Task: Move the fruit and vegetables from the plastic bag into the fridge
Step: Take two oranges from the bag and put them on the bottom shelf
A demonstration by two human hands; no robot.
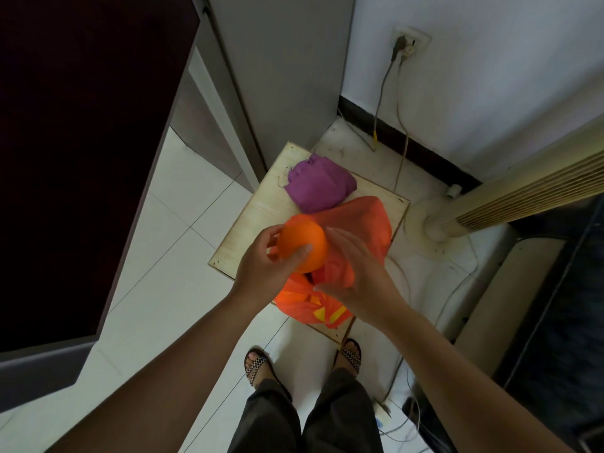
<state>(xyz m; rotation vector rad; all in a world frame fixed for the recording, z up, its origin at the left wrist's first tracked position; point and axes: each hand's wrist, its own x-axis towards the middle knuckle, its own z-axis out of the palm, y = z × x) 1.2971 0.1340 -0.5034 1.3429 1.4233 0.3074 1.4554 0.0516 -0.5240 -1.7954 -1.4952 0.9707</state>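
Observation:
An orange plastic bag (pixel 359 223) lies on a low wooden board (pixel 248 230) on the floor. My left hand (pixel 264 266) grips a round orange (pixel 302 246) just above the bag's mouth. My right hand (pixel 356 273) holds the bag's plastic beside the orange, fingers curled into the material. The grey fridge (pixel 277 76) stands behind the board, and its dark red door (pixel 75 142) hangs wide at the left. The bag's contents are hidden.
A purple cloth bundle (pixel 318 184) lies at the far end of the board. A cream tower fan (pixel 490 204) stands at the right, with cables (pixel 385 103) running to a wall socket. My sandalled feet (pixel 258 364) stand just in front of the board.

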